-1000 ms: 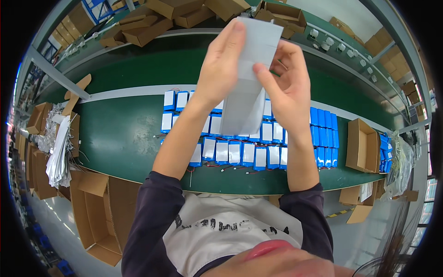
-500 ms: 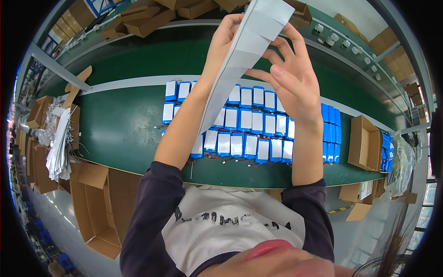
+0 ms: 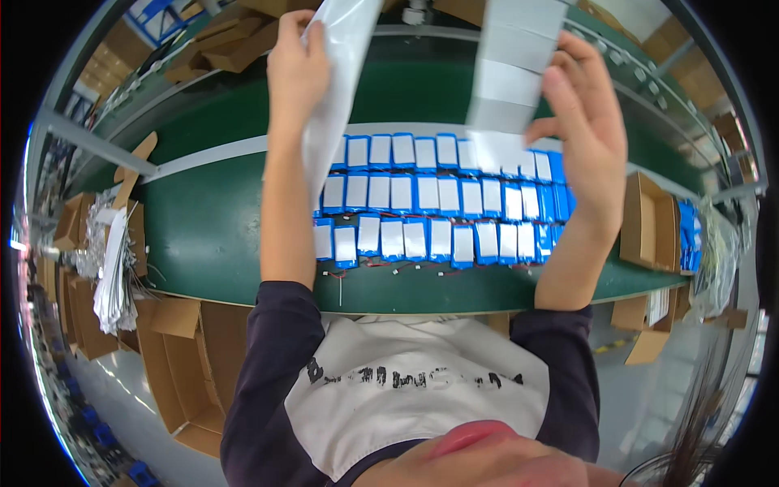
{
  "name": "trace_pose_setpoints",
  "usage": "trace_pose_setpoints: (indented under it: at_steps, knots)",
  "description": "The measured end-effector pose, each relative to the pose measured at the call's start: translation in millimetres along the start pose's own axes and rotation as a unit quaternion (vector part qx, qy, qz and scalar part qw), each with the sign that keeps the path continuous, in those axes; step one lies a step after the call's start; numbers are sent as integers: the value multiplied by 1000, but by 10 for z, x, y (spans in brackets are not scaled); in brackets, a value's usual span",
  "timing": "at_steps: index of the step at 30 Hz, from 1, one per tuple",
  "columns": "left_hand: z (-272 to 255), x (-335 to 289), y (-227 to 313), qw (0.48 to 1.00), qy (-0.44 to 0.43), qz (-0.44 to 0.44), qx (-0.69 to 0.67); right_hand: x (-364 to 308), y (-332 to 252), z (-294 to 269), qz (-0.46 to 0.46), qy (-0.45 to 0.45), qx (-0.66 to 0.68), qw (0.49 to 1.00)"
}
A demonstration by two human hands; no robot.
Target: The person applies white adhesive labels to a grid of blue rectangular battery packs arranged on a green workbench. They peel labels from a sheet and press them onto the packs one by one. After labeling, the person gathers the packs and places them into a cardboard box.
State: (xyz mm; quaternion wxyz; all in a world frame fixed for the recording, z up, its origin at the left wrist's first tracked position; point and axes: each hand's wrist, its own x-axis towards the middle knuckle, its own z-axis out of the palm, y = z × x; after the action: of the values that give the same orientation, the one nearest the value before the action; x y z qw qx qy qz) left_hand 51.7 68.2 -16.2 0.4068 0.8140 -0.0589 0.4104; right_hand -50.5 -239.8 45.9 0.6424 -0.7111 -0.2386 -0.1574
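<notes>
My left hand [image 3: 299, 69] is raised over the far left part of the bench, its fingers closed on a long glossy white backing sheet [image 3: 345, 73] that hangs down past the forearm. Opposite it, my right hand [image 3: 588, 130] holds a strip of white rectangular pads [image 3: 510, 77] by its right edge, apart from the sheet. The strip's lower end is blurred over the far row of packs. Beneath both hands lie rows of blue wrapped battery packs [image 3: 560, 203] with thin wires. Most carry a white rectangle on top; those at the right end are plain blue.
The packs lie on a green bench [image 3: 203, 227]. An open cardboard box [image 3: 647, 223] stands at its right end, beside more blue packs [image 3: 690, 235]. At the left hangs a bundle of white paper strips [image 3: 114, 276]. A large open carton [image 3: 182, 373] sits below the left front edge.
My hands have moved apart, the left one leftward and the right one rightward. The strip of pads has separated from the glossy sheet, each now in its own hand.
</notes>
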Motion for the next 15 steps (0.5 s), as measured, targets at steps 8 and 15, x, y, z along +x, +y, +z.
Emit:
trace_pose_setpoints:
  at_steps: [8,15]
  knots:
    - [448,-836,-145,862,-389,24,323,-245,1257,-1775,-26,-67,-425,903]
    - [778,-796,630,887,-345,193,240,-513,1459,-1961,-46,-54,-581,811]
